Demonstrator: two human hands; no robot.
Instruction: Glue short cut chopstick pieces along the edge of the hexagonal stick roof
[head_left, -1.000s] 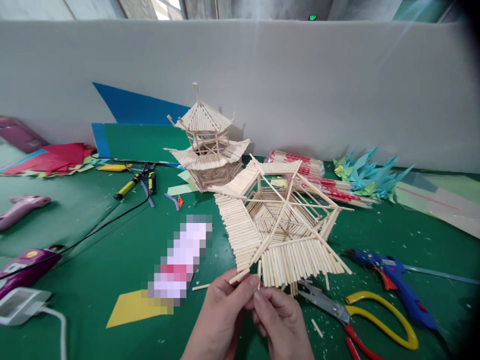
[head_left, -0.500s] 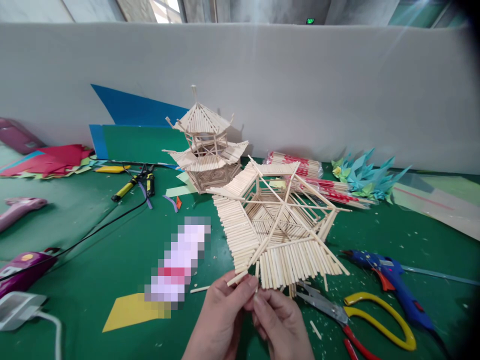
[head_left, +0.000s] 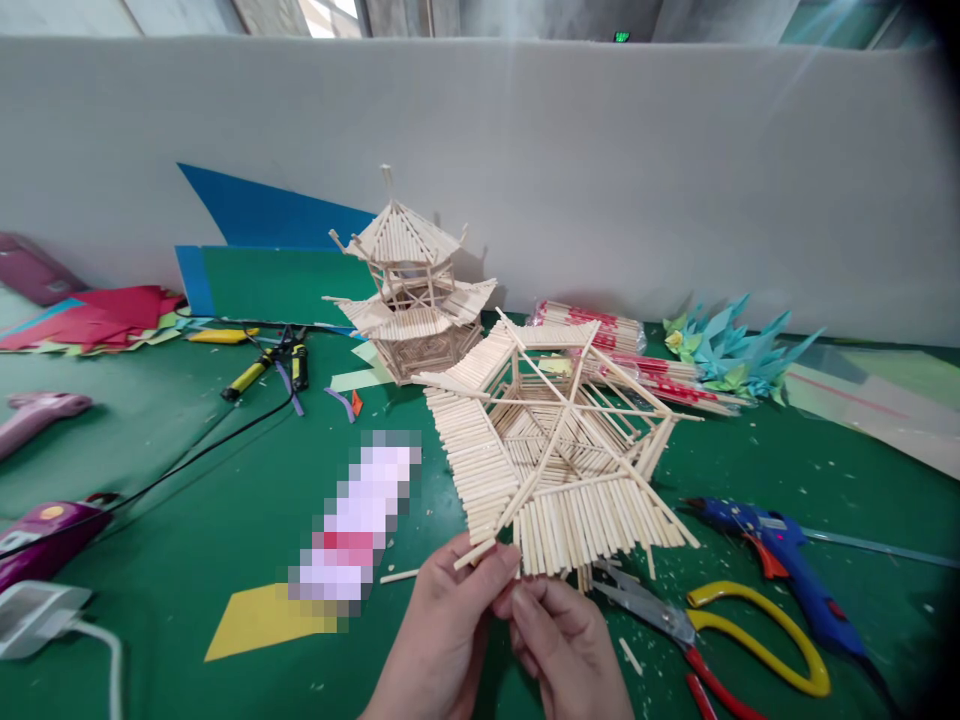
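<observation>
A half-roofed pavilion model (head_left: 480,480) made of thin wooden sticks stands before me, its near corner at my hands. My left hand (head_left: 450,625) is closed at that corner, thumb and finger pinching a short wooden stick (head_left: 516,534) beside the row of roof sticks. The stick's lower end is hidden by the thumb. Just below the front roof edge, my right hand (head_left: 564,640) is closed, its thumb pressed to the fingers and close to the left fingertips. What it pinches, if anything, is hidden. A corner stick (head_left: 475,554) juts out over my left fingers.
Yellow-and-red-handled pliers (head_left: 675,625) and a blue glue gun (head_left: 780,560) lie to the right. Behind stands a finished stick pagoda (head_left: 409,290), near wrapped stick bundles (head_left: 652,375) and folded blue paper (head_left: 742,345). A black cable (head_left: 217,450) crosses the left side.
My right fingertips have shifted slightly down, and the left thumb now covers more of the short stick's lower part. The model has stayed in place.
</observation>
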